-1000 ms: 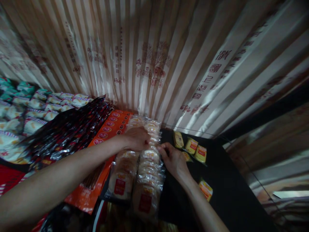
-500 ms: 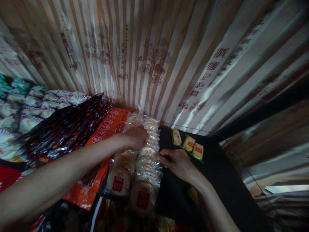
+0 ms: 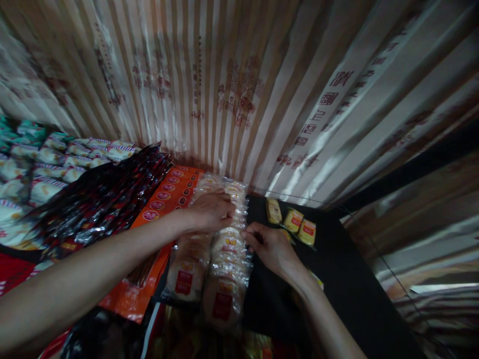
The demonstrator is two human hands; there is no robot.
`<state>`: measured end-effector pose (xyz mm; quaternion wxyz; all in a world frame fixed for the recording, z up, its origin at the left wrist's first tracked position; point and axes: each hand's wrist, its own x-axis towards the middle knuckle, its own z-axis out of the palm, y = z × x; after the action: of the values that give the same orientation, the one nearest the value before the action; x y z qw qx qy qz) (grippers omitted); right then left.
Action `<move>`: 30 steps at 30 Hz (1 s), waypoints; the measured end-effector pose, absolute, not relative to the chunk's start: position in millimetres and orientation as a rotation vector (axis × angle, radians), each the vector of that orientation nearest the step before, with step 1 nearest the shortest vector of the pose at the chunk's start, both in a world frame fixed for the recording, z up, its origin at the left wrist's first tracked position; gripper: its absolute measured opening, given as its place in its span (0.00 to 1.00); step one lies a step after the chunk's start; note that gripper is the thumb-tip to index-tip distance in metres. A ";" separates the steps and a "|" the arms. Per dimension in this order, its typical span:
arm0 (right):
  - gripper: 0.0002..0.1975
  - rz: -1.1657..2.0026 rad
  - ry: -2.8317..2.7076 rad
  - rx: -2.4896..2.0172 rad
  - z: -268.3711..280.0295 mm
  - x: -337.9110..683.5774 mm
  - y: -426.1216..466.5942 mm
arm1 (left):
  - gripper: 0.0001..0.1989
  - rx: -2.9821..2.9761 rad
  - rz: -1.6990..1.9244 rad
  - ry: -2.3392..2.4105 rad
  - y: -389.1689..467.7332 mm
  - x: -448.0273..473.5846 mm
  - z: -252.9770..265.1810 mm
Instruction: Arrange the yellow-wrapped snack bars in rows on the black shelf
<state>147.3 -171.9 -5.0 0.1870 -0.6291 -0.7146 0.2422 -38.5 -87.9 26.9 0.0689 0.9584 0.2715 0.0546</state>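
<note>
Beside a row of round, pale cakes in clear plastic (image 3: 223, 294) on the flat black table (image 3: 348, 284), the bare right hand (image 3: 272, 248) slides farther up, fingers narrow, grip unclear; just beyond, the bare left hand (image 3: 212, 211) curls over that row, its hold hidden. Closer together now, they apparently share one stretch.

Curtain (image 3: 239, 65) is striped beige-brown across top, printed dark red. Pale packs (image 3: 229, 245), centre, are labelled red. Orange packaging (image 3: 170, 198), left of centre, is patterned with ovals. 2 yellow packets (image 3: 293, 221), right of centre, are marked red.
</note>
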 end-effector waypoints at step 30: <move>0.10 0.696 -2.185 -1.651 4.8 146.3 -183.0 | 0.08 2.852 0.138 0.807 -102.3 -42.9 22.7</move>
<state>146.3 -183.0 4.8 0.1574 -0.5771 -0.7635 0.2434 -42.9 -102.3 22.7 0.0873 0.9575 0.2711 0.0462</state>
